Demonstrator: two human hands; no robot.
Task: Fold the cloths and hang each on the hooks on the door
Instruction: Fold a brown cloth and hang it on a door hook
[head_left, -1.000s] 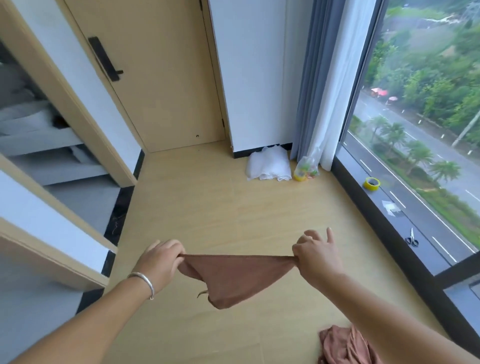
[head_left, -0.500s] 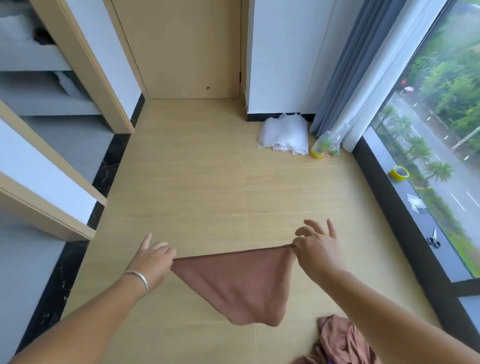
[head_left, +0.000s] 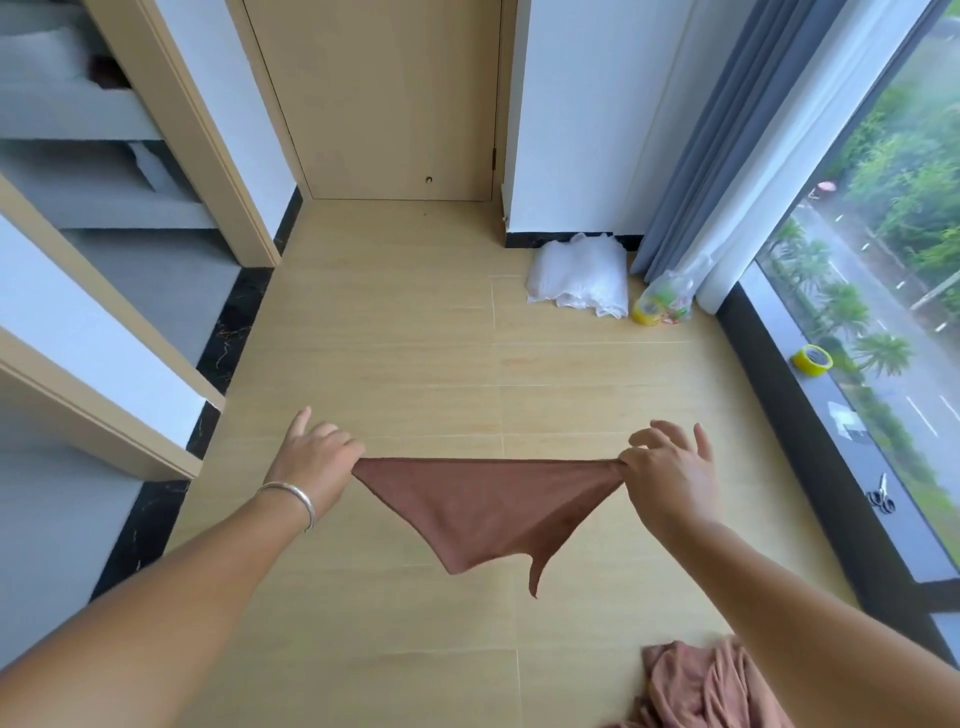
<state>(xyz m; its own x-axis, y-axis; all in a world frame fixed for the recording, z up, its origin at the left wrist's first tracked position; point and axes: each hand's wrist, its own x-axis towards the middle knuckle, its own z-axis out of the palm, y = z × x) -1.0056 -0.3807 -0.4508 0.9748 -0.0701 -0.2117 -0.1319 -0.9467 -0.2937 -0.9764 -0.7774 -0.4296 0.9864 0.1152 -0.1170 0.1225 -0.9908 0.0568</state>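
A brown cloth (head_left: 483, 506) hangs as a triangle in the air above the wooden floor, stretched taut along its top edge. My left hand (head_left: 317, 457) pinches its left corner and my right hand (head_left: 667, 470) pinches its right corner, other fingers spread. The cloth's lower point droops, with a loose tail at the right. A second brown cloth (head_left: 696, 686) lies crumpled on the floor at the bottom right, partly hidden by my right forearm. A wooden door (head_left: 384, 98) stands shut at the far end. No hooks are in view.
A white bundle (head_left: 576, 278) and a plastic bag (head_left: 665, 299) lie by the far wall beside grey curtains (head_left: 727, 135). A yellow tape roll (head_left: 812, 358) and scissors (head_left: 881, 497) rest on the dark window sill at right. Shelving (head_left: 93, 197) stands at left.
The view has tilted down toward the floor. My hands have spread apart, opening the bunched cloth into a flat taut triangle.
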